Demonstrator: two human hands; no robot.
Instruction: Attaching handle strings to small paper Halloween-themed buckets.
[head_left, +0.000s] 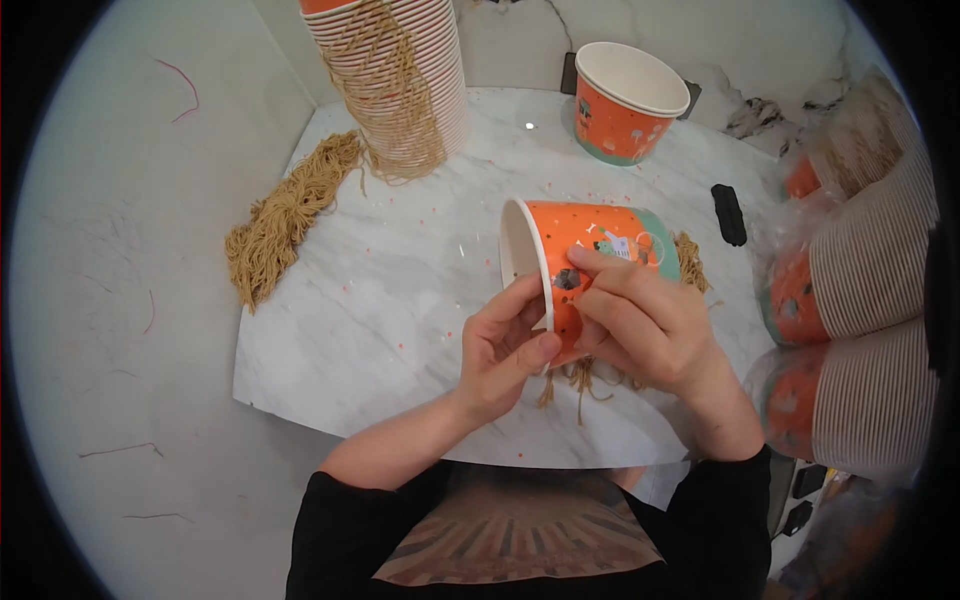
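Observation:
A large orange paper tub (590,222) with a white rim and a green base band lies tilted on its side above the table, its mouth facing left. My left hand (505,350) grips the rim, thumb outside and fingers inside the mouth. Against the printed wall, my right hand (645,320) has its index finger laid on the tub and its other fingers curled. What those curled fingers pinch, if anything, is hidden. Tan cord (690,262) shows behind the tub's base, and more loose ends hang below it.
A tall stack of tubs (400,90) draped with tan cord stands at the back left, beside a cord bundle (290,215). Another orange tub (625,115) stands upright at the back right. A black object (729,214) lies near wrapped tub stacks (860,270) along the right.

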